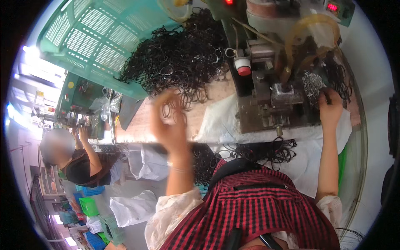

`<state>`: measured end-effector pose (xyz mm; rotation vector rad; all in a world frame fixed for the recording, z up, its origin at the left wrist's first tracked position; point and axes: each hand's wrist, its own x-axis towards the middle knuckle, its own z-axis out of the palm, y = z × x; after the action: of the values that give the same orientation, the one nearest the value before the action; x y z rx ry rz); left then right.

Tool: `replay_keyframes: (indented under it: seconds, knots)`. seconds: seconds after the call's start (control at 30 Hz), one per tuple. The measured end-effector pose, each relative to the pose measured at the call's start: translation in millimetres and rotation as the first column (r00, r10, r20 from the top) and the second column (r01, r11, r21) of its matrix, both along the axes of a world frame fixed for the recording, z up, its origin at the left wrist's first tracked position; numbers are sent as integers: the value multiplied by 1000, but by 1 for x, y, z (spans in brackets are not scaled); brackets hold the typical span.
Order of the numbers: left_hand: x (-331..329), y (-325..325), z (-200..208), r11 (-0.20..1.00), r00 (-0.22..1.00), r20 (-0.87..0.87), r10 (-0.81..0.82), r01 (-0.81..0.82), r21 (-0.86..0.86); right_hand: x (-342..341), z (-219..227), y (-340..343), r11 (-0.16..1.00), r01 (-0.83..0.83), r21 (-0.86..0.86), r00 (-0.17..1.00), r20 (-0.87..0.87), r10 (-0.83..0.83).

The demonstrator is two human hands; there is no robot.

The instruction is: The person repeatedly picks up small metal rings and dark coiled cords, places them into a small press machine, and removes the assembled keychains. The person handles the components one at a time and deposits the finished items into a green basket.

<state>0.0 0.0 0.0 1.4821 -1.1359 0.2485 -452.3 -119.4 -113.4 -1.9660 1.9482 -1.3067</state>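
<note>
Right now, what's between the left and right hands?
From the left hand to the right hand, the head view shows a strip of tabletop, white cloth, then the machine.

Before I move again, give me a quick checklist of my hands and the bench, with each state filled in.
1. Left hand away from the central metal block: ok, it is near the black loops.
2. Right hand off that block: ok, it is beside the silvery heap.
3. Left hand's grip: cannot tell, blurred.
4. Red button uncovered: ok.
5. All loops inside the teal basket: not ok, some lie on the bench.
</note>
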Motion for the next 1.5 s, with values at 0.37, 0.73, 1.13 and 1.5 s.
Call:
replay_keyframes:
  seconds: [0.37, 0.73, 1.13, 1.5]
  knots:
    - [100, -48, -144, 425, 784, 570, 244, -615, 664, 28, 9, -23, 994, -37, -107, 999, 12, 38]
    - [3, -48, -37, 945, 936, -275, -218, 273, 182, 7, 46, 60, 1000, 0, 19, 909, 417, -8]
    - [-69, -69, -65, 898, 783, -446, -432, 421, -131, 119, 78, 24, 905, -392, -163, 567, 732, 377]
    - [-118, -55, 60, 707, 714, -167, -680, 577, -408, 117, 95, 20, 896, -415, -156, 601, 693, 399]
